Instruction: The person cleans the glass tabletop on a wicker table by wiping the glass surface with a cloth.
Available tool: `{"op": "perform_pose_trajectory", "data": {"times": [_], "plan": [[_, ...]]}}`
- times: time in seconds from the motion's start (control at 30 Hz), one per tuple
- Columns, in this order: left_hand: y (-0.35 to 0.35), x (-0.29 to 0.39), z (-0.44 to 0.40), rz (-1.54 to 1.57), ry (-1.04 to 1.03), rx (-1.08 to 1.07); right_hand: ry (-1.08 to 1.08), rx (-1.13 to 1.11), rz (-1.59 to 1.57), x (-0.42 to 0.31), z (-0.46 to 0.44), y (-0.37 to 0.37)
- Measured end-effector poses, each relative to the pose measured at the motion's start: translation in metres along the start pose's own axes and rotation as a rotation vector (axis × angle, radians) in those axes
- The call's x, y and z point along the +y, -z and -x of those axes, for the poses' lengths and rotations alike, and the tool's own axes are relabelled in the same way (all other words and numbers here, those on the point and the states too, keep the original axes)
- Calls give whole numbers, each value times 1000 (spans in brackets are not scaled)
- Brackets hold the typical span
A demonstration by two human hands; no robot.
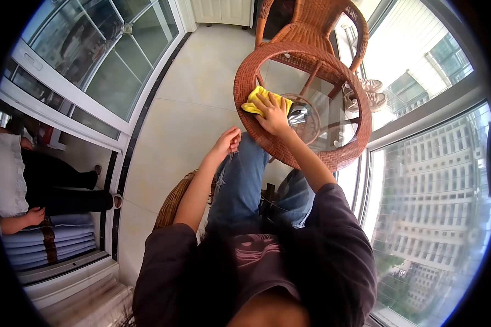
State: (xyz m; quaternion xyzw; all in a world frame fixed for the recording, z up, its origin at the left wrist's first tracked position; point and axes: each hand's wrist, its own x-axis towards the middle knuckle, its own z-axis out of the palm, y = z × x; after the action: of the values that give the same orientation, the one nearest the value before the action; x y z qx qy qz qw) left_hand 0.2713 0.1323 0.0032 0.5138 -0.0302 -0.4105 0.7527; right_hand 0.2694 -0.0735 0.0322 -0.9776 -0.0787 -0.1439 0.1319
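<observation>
A round table with a woven brown rim [340, 158] and a glass top stands in front of me. My right hand [273, 113] lies on a yellow cloth [252, 103], fingers spread, pressing it against the rim and glass at the table's left side. Left of the table, above my knee, my left hand [227, 140] is held with its fingers curled; whether anything is inside them is hidden. Beside my right hand, something shiny [297, 115] shows at the glass, too unclear to name.
A wicker chair [306, 27] stands behind the table, and shoes [373, 101] lie by the window at right. Part of another wicker seat [172, 201] shows beside me. Beyond the sliding door [123, 128] at left, another person [8, 174] sits.
</observation>
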Motion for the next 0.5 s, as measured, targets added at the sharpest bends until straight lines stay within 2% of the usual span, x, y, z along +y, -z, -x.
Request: {"op": "perform_pose_trajectory", "data": {"times": [0.07,0.13,0.17,0.27,0.4,0.5], "plan": [[-3,1,0,3,13,-23,207,-92,-91,-28,25,13],[-11,7,5,23,62,89,246,-122,-162,-35,44,20],[-4,1,1,65,66,57,287,-131,-165,-30,44,27],[2,-5,3,71,35,23,179,-102,-118,-12,29,21],[-3,-8,13,-13,3,80,-22,88,-21,-22,10,5],[-6,-12,21,-68,-40,109,72,34,-124,-31,25,10]]}}
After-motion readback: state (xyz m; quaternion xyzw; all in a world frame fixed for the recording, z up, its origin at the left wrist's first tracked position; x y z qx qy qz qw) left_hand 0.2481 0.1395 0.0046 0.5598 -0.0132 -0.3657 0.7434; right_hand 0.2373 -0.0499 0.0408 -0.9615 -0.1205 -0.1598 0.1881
